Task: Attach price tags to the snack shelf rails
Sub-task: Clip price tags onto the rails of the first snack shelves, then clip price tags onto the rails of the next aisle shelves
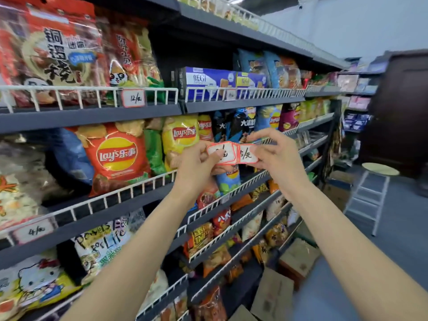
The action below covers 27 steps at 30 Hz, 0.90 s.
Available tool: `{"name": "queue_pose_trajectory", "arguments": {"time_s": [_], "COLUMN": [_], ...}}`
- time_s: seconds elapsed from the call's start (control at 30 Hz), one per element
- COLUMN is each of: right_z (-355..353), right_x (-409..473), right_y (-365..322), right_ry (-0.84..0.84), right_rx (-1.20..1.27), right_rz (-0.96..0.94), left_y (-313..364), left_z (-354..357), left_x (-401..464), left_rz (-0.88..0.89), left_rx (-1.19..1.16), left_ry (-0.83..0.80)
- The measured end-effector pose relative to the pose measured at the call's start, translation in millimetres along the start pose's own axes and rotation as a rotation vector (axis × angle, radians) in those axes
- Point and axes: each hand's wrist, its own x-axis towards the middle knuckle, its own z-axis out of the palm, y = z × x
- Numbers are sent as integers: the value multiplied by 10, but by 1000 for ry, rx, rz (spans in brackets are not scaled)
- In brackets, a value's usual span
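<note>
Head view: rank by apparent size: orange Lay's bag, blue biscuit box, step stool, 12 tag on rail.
1. orange Lay's bag
2. step stool, farther off, so its true size is unsure
3. blue biscuit box, close to the stool's extent
4. 12 tag

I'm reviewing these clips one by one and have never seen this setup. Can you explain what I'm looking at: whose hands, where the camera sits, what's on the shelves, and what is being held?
There is no machine here: a person works with two bare hands. The single picture comes from a wide-angle camera worn on the head, looking forward and down, so the shelves look curved.

The left hand pinches a small stack of red-bordered price tags. The right hand pinches one price tag at the stack's edge, seemingly taking it off.

Beyond them stand snack shelves with white wire rails, holding chip bags such as an orange Lay's bag. Two rails already carry a handwritten tag: one on the upper shelf, one lower left. A step stool stands in the aisle.
</note>
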Motion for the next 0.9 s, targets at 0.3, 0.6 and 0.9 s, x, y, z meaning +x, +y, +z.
{"name": "queue_pose_trajectory", "arguments": {"time_s": [0.3, 0.6, 0.9], "right_z": [-70, -30, -570], "right_x": [-154, -555, -1518], "right_y": [-102, -244, -69], "right_ry": [-49, 71, 409], "right_rx": [-119, 26, -51], "right_rz": [26, 113, 262], "left_y": [17, 11, -265], "left_z": [84, 70, 900], "left_x": [-45, -183, -753], "left_rz": [117, 101, -33], "left_rx": [43, -9, -92], "left_ry": [-86, -128, -503]}}
